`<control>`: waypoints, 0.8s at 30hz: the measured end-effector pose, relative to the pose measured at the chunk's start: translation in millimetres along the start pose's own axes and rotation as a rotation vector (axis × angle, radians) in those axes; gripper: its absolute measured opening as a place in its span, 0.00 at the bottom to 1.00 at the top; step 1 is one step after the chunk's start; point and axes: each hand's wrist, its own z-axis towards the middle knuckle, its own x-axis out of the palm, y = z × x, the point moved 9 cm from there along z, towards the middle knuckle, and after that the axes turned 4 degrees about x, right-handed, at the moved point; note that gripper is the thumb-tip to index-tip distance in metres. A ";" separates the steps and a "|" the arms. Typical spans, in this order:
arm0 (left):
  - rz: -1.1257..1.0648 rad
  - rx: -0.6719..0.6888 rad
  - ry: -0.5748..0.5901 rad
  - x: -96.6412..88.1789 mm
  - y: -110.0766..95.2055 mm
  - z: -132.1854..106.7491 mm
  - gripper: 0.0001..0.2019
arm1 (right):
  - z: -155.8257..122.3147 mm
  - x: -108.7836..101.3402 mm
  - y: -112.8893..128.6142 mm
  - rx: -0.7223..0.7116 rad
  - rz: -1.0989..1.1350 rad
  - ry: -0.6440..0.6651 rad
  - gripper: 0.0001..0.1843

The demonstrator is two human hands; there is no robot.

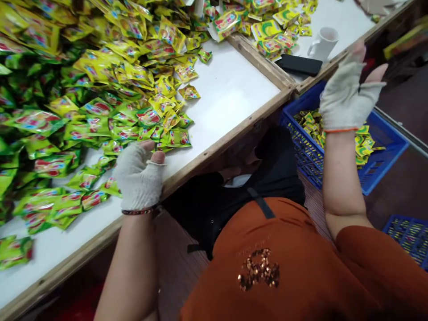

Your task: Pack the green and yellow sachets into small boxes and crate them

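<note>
My left hand (138, 176), in a fingerless whitish glove, is at the near edge of a heap of small shiny packets (130, 118), yellow and green with red pictures. Thumb and index fingertip show slightly apart beside the green packets; the other fingers are partly hidden, and no packet shows gripped. My right hand (349, 91), gloved the same way with an orange cuff edge, is raised over a blue plastic crate (384, 167). Its thumb stands away from the fingers, and nothing shows in it. Small yellow packets (364, 145) lie in the crate below.
The white tabletop (230, 93) has a raised wooden rim (214, 154) and a wooden divider (259, 60). Beyond the divider are yellow boxes (266, 29), a black phone (299, 65) and a white mug (324, 42). Another blue crate (409, 236) stands at the lower right.
</note>
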 end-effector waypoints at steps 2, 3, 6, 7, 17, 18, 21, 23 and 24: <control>0.037 0.012 0.032 2.5 -3.0 1.7 0.25 | -19.5 -29.1 28.4 -0.017 0.143 -0.146 0.39; 0.055 0.007 0.044 3.5 -3.4 2.1 0.24 | -28.4 -55.5 36.8 -0.036 0.100 -0.248 0.38; 0.109 -0.003 0.063 5.7 -2.5 1.9 0.22 | -51.0 -138.7 49.6 -0.123 -0.417 -0.495 0.19; 0.124 0.003 0.060 5.8 -2.4 2.0 0.21 | -57.1 -162.7 45.1 -0.110 -0.566 -0.552 0.18; 0.177 0.329 -0.114 -12.1 -74.9 -35.8 0.10 | -79.5 -230.6 -106.6 0.870 -1.583 -0.042 0.20; 0.181 0.370 -0.052 -6.4 -90.4 -48.5 0.09 | -76.5 -238.2 -114.3 0.965 -1.688 0.013 0.18; 0.226 0.396 0.304 31.8 -119.1 -87.2 0.10 | -58.3 -268.6 -126.5 1.149 -1.965 0.120 0.11; 0.269 0.209 0.630 63.4 -102.6 -113.5 0.12 | -45.8 -291.9 -131.9 1.232 -2.121 0.169 0.10; 0.283 0.062 0.767 74.1 -84.6 -128.4 0.12 | -41.3 -303.4 -135.2 1.274 -2.183 0.196 0.11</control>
